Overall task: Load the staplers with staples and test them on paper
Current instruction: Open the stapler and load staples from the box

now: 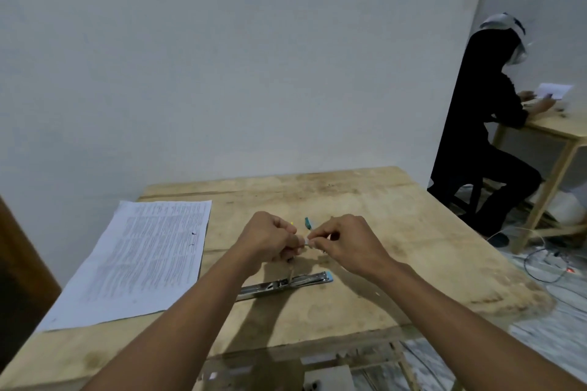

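Note:
A stapler (286,284) lies folded open flat on the wooden table (397,247), its metal magazine exposed and a blue tip at its right end. Above it my left hand (270,236) and my right hand (343,238) meet, both pinching a small pale strip of staples (306,243) between the fingertips. Behind the hands a teal object (307,223) lies on the table, mostly hidden, with a yellow bit beside it. Printed paper sheets (143,257) lie at the table's left.
The table's back edge meets a white wall. At the right a person in black (482,124) sits at a second wooden table (552,130) holding paper. Cables (546,267) lie on the floor to the right.

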{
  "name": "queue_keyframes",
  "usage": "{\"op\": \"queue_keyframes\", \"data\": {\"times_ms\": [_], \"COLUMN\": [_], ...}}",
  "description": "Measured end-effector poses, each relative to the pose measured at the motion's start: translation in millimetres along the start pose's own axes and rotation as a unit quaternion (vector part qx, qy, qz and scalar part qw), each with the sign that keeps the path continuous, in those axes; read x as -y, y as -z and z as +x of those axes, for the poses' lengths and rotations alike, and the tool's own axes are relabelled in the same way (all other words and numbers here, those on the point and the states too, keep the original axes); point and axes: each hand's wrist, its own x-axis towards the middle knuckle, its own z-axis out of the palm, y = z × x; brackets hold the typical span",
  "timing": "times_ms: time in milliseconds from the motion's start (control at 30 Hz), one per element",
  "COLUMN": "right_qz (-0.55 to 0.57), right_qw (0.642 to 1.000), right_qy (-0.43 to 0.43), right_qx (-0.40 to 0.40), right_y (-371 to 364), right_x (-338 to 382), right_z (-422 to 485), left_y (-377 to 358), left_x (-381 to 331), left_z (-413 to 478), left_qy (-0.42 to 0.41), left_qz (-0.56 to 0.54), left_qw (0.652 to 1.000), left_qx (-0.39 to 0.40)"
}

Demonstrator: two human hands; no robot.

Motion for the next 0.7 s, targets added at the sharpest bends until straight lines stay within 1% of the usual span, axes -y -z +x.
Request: {"op": "queue_keyframes", "data": {"times_ms": [133,200,233,267,300,333,367,433,500,600,700], "right_qz": [-0.014,-0.026,-0.035,-0.044,-0.053,-0.063,-0.075,-0.105,-0.132,-0.160,-0.155], "right_qw": [1.000,0.999,0.999,0.998,0.998,0.996,0.995,0.988,0.981,0.974,0.971], "right_qy": [0.020,0.028,0.026,0.023,0.017,0.014,0.014,0.021,0.031,0.046,0.043], "right_qx": [0.016,0.022,0.027,0.033,0.042,0.054,0.071,0.107,0.137,0.157,0.175], "right_y": [-5.5,-6.9,-6.8,-5.5,-4.0,-2.9,-1.6,-1.7,-4.7,-10.0,-14.1], "right_x": [3.5,5.6,6.1,6.2,6.2,5.4,5.4,4.7,5.9,8.5,9.3], "right_z": [-0.1,-1.3,-1.7,-2.3,-3.2,-3.9,-4.7,-7.1,-9.5,-10.9,-11.2], "left_y": [5.2,6.5,8.3,11.4,15.8,20.0,22.9,22.3,16.6,9.9,8.8], "left_x": [4.5,8.8,13.1,17.8,22.1,26.1,29.7,41.6,55.0,70.7,76.6], "left_z": [-8.3,-8.8,-7.4,-4.6,-4.0,-6.0,-10.4,-20.5,-29.3,-32.0,-31.5], "left_qy": [0.008,0.007,-0.006,-0.031,-0.062,-0.095,-0.127,-0.165,-0.182,-0.225,-0.247], "left_qz": [-0.046,-0.055,-0.013,0.071,0.164,0.229,0.261,0.294,0.306,0.304,0.273], "left_qw": [0.999,0.998,1.000,0.995,0.980,0.963,0.953,0.941,0.934,0.926,0.929], "left_qx": [0.023,0.011,-0.015,-0.056,-0.092,-0.106,-0.092,-0.022,0.012,-0.019,-0.027]}}
